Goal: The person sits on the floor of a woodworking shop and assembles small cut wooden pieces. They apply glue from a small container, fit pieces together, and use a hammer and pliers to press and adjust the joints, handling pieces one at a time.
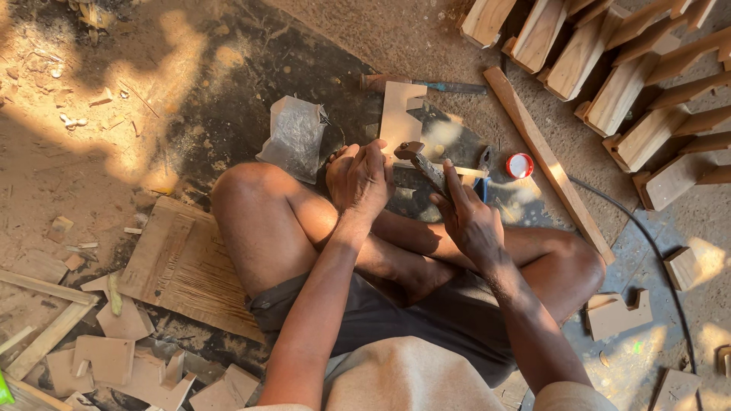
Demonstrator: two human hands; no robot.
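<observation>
We see a person sitting cross-legged on a dusty floor, both bare hands meeting just above the middle of the frame. The right hand [470, 217] has its fingers wrapped tight around the handle of a dark metal-headed hammer [420, 160], index finger stretched along the shaft; the hammer head sits close beside the left hand's fingertips. The left hand [359, 179] is curled into a loose fist, fingers bunched together as if pinching something small, though we cannot tell what it holds. Just above the hands lies a pale, notched wooden cut-out piece [401, 114], flat on the dark mat, and a thin pale strip [464, 172] runs under the hammer towards the right.

To the upper left of the hands we see a crumpled clear plastic bag [293, 137]. A small round red lid [520, 165] sits right of the hammer, just beside a long pale wooden slat [548, 164] that runs diagonally. Rows of stacked wooden blocks [617, 68] fill the upper right. A flat ribbed wooden board [183, 266] lies left of the knee, with loose offcuts [122, 358] scattered in the lower left.
</observation>
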